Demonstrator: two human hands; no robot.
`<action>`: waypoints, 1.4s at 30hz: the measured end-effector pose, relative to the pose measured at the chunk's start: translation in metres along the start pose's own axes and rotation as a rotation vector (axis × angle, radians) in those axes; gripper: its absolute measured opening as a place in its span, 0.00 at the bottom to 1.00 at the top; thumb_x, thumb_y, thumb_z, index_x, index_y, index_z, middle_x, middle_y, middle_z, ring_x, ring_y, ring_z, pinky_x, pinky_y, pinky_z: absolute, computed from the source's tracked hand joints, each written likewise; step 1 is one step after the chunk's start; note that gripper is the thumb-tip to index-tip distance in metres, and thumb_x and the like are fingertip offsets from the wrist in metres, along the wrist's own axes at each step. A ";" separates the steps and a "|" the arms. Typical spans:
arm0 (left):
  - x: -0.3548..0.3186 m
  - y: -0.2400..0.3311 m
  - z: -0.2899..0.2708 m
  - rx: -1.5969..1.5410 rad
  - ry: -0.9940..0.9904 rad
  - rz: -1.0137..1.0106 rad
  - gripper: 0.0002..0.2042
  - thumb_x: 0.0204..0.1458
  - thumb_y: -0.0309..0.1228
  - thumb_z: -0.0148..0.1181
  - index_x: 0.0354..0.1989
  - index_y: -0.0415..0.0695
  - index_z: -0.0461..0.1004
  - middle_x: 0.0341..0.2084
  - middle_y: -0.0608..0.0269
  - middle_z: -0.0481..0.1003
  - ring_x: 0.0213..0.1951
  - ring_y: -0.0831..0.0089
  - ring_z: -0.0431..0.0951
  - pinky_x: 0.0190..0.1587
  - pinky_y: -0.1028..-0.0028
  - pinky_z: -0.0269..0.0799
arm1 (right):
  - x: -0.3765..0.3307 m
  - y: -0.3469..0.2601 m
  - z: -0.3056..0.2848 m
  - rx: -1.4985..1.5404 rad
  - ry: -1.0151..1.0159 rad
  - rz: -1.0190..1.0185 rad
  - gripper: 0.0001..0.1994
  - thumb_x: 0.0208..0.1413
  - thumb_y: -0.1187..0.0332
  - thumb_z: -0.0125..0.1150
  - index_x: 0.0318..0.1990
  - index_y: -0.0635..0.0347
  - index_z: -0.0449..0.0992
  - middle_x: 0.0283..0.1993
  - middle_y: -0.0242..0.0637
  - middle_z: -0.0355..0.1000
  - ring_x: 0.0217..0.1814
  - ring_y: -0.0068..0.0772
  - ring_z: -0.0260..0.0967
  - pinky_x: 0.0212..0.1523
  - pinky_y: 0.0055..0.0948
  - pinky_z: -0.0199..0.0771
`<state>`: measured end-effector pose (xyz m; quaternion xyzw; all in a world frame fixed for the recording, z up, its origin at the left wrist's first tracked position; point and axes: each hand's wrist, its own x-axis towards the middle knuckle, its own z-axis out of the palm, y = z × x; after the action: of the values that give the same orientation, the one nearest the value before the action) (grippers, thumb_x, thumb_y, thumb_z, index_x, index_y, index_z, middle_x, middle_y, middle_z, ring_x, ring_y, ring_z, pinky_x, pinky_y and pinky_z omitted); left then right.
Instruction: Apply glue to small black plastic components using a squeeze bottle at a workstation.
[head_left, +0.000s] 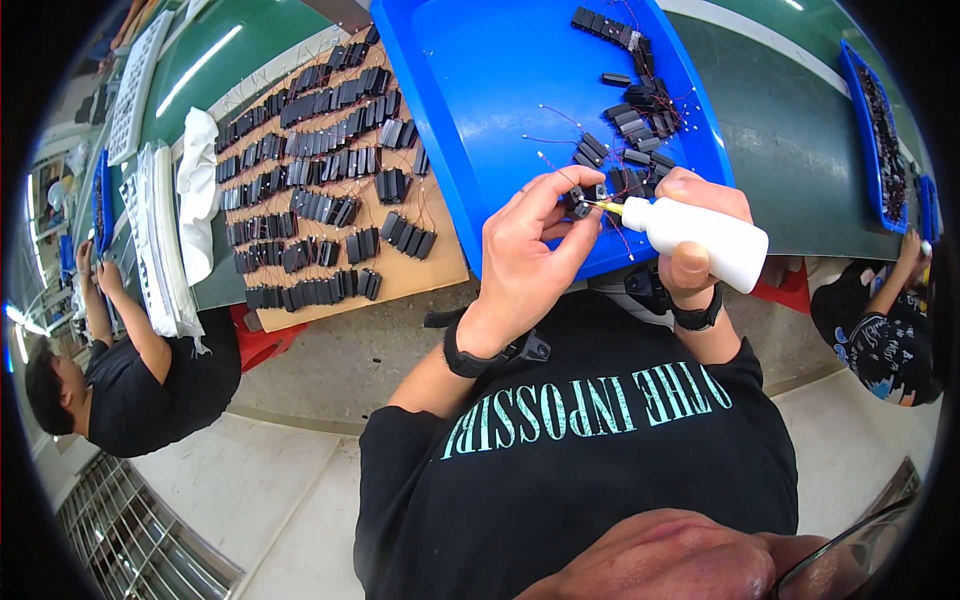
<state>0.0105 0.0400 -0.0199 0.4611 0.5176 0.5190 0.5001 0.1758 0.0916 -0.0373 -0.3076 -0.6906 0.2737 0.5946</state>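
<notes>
My left hand (537,245) pinches a small black block-shaped part (579,204) with thin wires between thumb and fingers, over the near edge of the blue tray (470,110). In my right hand (692,262) is a white squeeze bottle (705,240), tilted with its yellowish nozzle (611,208) pointing left. The nozzle tip is at the black part; whether they touch I cannot tell. Several more black parts (640,120) with dark red wires lie loose along the tray's right side.
Left of the tray, a brown board (410,270) carries rows of black wired parts (330,165). White sheets (197,190) lie beyond it on the green table (790,130). Another blue tray (880,150) is at far right. One person (150,370) works at left, another (880,330) at right.
</notes>
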 end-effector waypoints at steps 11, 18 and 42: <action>0.000 0.000 -0.001 -0.002 0.011 0.009 0.14 0.54 0.16 0.57 0.50 0.33 0.70 0.40 0.60 0.76 0.38 0.78 0.79 0.40 0.81 0.77 | -0.001 -0.001 0.002 0.000 0.018 0.014 0.28 0.54 0.43 0.59 0.36 0.67 0.76 0.37 0.42 0.76 0.33 0.38 0.75 0.38 0.32 0.77; -0.001 0.004 0.001 0.008 0.006 -0.025 0.13 0.54 0.17 0.56 0.49 0.33 0.70 0.41 0.59 0.75 0.39 0.76 0.79 0.41 0.79 0.78 | 0.000 0.008 0.003 0.054 0.170 -0.058 0.31 0.57 0.40 0.50 0.45 0.66 0.67 0.29 0.39 0.66 0.22 0.29 0.63 0.24 0.28 0.64; -0.016 0.016 0.006 -0.116 0.066 -0.001 0.26 0.58 0.19 0.50 0.65 0.37 0.53 0.45 0.48 0.75 0.41 0.67 0.80 0.39 0.74 0.79 | 0.010 -0.023 -0.004 0.197 0.347 0.306 0.34 0.55 0.36 0.47 0.46 0.64 0.68 0.34 0.39 0.69 0.33 0.31 0.68 0.38 0.29 0.70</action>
<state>0.0169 0.0247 -0.0034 0.4138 0.5032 0.5625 0.5091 0.1761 0.0838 -0.0136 -0.3915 -0.4935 0.3697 0.6830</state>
